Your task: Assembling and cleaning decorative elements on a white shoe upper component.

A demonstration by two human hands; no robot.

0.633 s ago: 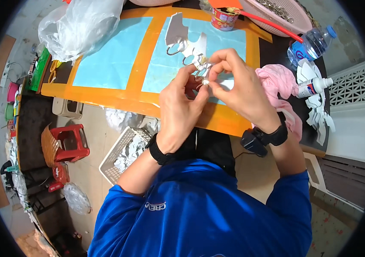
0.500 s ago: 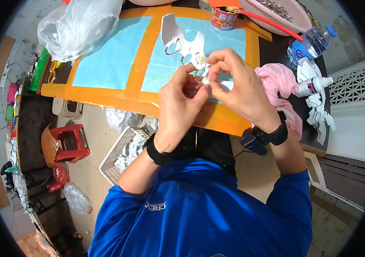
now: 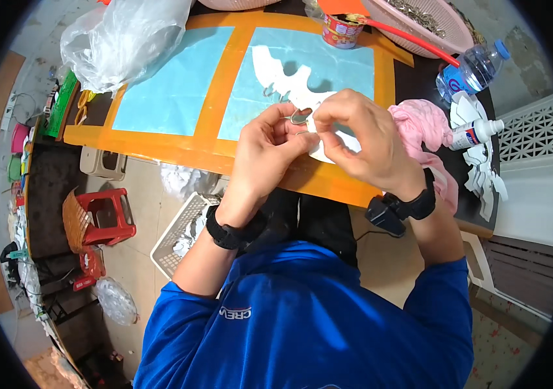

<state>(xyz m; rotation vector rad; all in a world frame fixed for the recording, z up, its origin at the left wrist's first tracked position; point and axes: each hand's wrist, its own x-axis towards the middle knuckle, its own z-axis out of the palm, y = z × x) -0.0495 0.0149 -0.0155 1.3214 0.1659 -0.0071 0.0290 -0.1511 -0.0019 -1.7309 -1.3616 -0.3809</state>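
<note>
A white scalloped cut-out piece [image 3: 297, 85], apparently card, is held over the blue-and-orange tabletop [image 3: 179, 123]. Thin curved metal hooks show along its left edge, one metal hook [image 3: 298, 118] right by my fingertips. My left hand [image 3: 258, 152] is closed, thumb and fingers pinching at that hook and the edge of the piece. Thumb and forefinger of my right hand [image 3: 375, 146] come together at the lower part of the piece, just right of the left thumb. Whatever small thing may lie between the right fingertips cannot be made out.
To the right are a pink cloth [image 3: 419, 123], a white squeeze bottle [image 3: 477, 133], stacked white cut-outs [image 3: 480, 170] and a water bottle [image 3: 474, 71]. Behind stand a red cup [image 3: 341, 31] and a pink basket [image 3: 412, 40] of metal pieces. A plastic bag [image 3: 124, 45] lies left.
The white piece has turned and its far end has dropped lower, showing a flatter, smoother face. My right hand has shifted slightly right and down; the left stays close to the hook.
</note>
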